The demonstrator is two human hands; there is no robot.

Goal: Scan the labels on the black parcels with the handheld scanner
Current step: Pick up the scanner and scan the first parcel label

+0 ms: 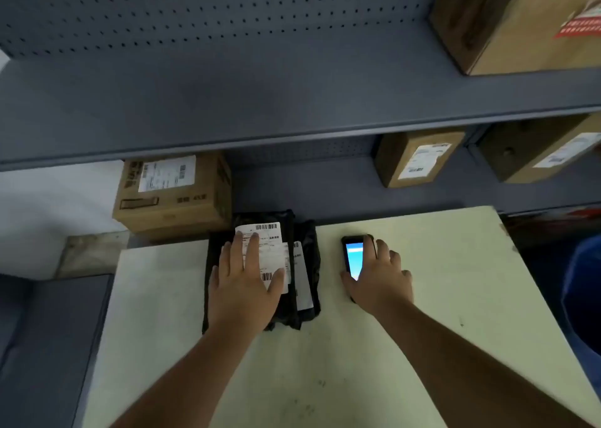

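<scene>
Pale table [422, 330] bears two black parcels [227, 317], one scanner [353, 258], two hands.

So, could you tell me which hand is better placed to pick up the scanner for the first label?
The right hand: it already rests on the handheld scanner lying on the table. The left hand lies flat on the top black parcel, partly covering its label.

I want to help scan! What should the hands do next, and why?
Probably lift the scanner and aim it at the top barcode. The right hand rests on it on the table, while the left hand lies flat on the top parcel.
</scene>
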